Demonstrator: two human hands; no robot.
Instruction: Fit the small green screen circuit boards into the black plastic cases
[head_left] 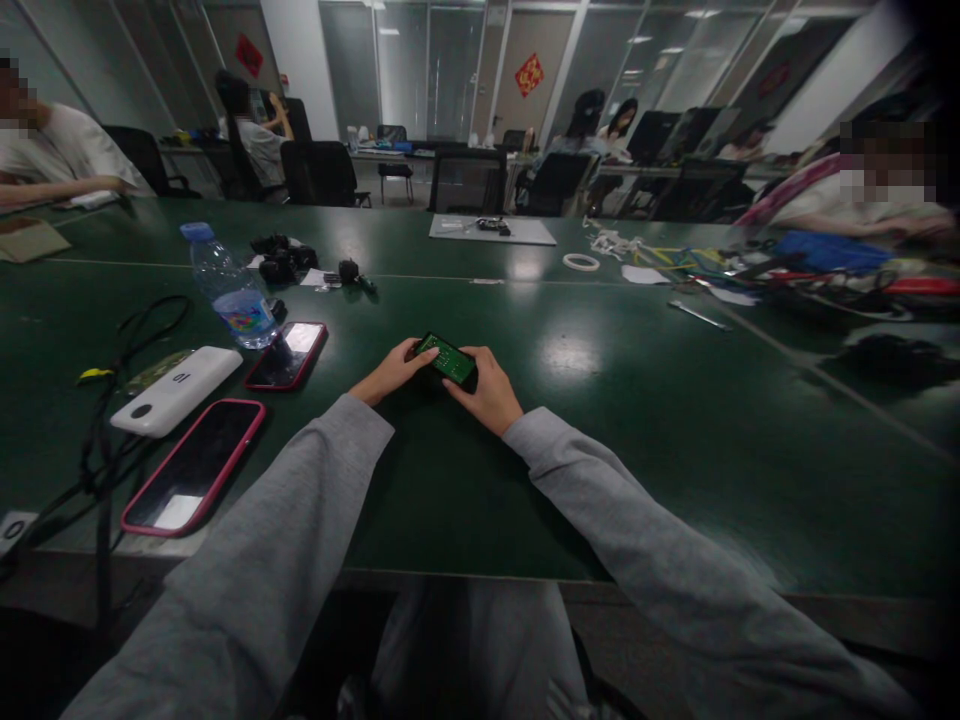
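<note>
Glass partitions (pixel 345 80) close off the office well beyond the water bottle (pixel 247 315), which serves as the marker for every place here. Right of the bottle and slightly nearer the wearer is a smartphone (pixel 448 362), sideways and a little tilted, its lit face green with small pale marks. Left hand (pixel 394 370) and right hand (pixel 491 390) grip its opposite ends, both partly closed, thumbs at the front; the fingers behind are mostly hidden. It should handle as light, stiff and flat, perhaps slick on the glass, with the screen its fragile part. The short ends and side edges give the best hold, pinched gently, without pressing the middle of the display.

Dark green and smooth, the table (pixel 510 480) throws back soft patches of light. Just beside the bottle's base lies a red-edged phone (pixel 281 362); nearer the wearer are a white power bank (pixel 180 388) and a pink-cased phone (pixel 196 465), with black cables (pixel 101 440) to their left. Farther right than the bottle are a white ring (pixel 581 262), a wrench (pixel 699 316) and loose wiring. Beyond it, people sit among black mesh chairs (pixel 469 180).
</note>
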